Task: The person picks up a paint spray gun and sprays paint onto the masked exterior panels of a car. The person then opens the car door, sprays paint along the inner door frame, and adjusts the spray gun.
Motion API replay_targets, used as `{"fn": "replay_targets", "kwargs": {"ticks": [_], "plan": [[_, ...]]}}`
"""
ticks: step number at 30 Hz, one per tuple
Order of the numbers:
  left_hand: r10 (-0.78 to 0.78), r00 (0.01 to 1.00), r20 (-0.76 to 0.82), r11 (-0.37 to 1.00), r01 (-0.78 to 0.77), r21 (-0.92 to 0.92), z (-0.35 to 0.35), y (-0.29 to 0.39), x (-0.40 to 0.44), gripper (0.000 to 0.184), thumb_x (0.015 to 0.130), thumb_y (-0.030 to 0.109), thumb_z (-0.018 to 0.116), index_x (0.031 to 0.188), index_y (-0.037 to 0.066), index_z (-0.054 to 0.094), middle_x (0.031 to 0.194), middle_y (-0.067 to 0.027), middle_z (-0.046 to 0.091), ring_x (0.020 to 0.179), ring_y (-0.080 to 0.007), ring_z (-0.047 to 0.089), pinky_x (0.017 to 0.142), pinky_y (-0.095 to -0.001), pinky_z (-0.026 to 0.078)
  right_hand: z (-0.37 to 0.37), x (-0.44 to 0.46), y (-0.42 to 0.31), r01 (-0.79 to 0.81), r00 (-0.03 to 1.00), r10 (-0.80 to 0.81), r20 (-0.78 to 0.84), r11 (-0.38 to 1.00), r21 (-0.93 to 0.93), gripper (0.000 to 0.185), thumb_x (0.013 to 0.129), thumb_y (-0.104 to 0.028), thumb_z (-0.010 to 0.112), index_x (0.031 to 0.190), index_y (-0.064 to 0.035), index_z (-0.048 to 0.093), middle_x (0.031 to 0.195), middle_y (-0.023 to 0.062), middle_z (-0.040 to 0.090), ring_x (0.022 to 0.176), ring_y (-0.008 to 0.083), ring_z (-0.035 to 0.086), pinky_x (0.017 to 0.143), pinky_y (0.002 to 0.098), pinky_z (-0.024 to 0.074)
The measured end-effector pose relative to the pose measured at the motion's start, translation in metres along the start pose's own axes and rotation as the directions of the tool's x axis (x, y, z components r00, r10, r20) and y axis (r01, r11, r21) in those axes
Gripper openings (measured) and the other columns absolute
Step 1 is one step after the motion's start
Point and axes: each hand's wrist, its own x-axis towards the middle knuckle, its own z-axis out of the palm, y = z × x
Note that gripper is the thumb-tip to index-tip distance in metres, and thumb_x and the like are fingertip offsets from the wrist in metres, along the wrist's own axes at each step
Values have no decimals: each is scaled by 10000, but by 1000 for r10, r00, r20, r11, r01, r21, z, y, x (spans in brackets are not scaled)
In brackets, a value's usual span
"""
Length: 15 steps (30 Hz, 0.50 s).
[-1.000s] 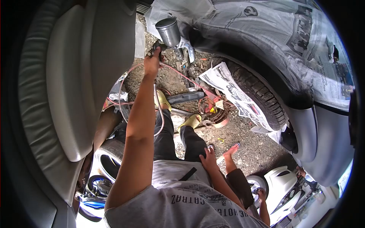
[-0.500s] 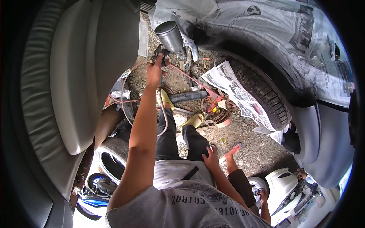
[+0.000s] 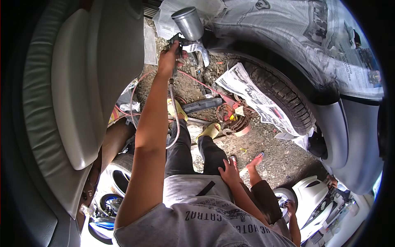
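Observation:
My left hand (image 3: pixel 168 59) is stretched forward, its fingers wrapped round the handle of a spray gun (image 3: pixel 188 25) with a metal cup on top. A hose (image 3: pixel 177 127) hangs from the gun's handle and curves back beneath my forearm. The gun is close to a dark-edged wheel arch (image 3: pixel 214 44), beside newspaper-covered bodywork (image 3: pixel 279 24). Lower down, my right hand (image 3: pixel 229 171) lies on my thigh with its fingers apart, holding nothing.
A car door (image 3: pixel 78 82) rises at left. Newspaper (image 3: pixel 251 99) leans on the tire (image 3: pixel 284 92) at right. Red hose (image 3: pixel 193 77), a dark bar (image 3: pixel 201 105) and tape rolls (image 3: pixel 240 126) lie on gravel. Another person's leg (image 3: pixel 255 164) and a white motorcycle (image 3: pixel 310 193) are behind at right.
My left hand has carried the spray gun a little farther forward and up in view. My right hand stays on my thigh. The other person's leg has shifted slightly.

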Motion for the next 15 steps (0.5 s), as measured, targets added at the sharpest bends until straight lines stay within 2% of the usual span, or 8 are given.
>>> {"fn": "replay_targets", "kwargs": {"ticks": [3,7,8,12,15], "plan": [[16,996,87,988,-3,-152,-3,4,-2,442,1003,455,536,1198,71,635,951,-86,737,809,-177,716,556,-294,495,7,-4,3,9,1000,-9,-25,1000,15,624,879,-335,691,1389,-35,494,1447,315,415,1326,488,429,1087,525,394],[1,1000,-18,1000,-1,19,-3,7,6,396,995,430,563,1131,70,658,867,-61,714,763,-163,704,535,-302,486,9,-5,4,-14,1000,15,-25,998,60,621,875,-318,693,1384,-23,493,1442,319,419,1322,490,432,1093,519,391],[9,999,-47,997,-6,79,-3,7,8,372,988,423,575,1069,74,678,800,-46,696,737,-150,695,516,-305,493,7,-4,4,-13,999,15,-30,998,67,621,874,-314,694,1383,-21,492,1441,321,420,1322,490,432,1093,518,390],[59,985,-164,993,-41,108,7,10,0,365,983,414,584,1010,67,694,769,-43,694,676,-132,666,494,-300,509,6,-4,6,-3,998,9,-66,996,88,623,861,-306,700,1375,-18,497,1442,327,416,1317,490,436,1093,508,394],[41,988,-147,991,-21,135,16,28,-18,370,979,417,587,978,65,701,763,-44,693,662,-126,657,497,-292,510,0,-2,3,-15,998,22,-63,995,103,616,853,-296,702,1364,-12,506,1443,332,412,1314,492,438,1094,501,396]]}}
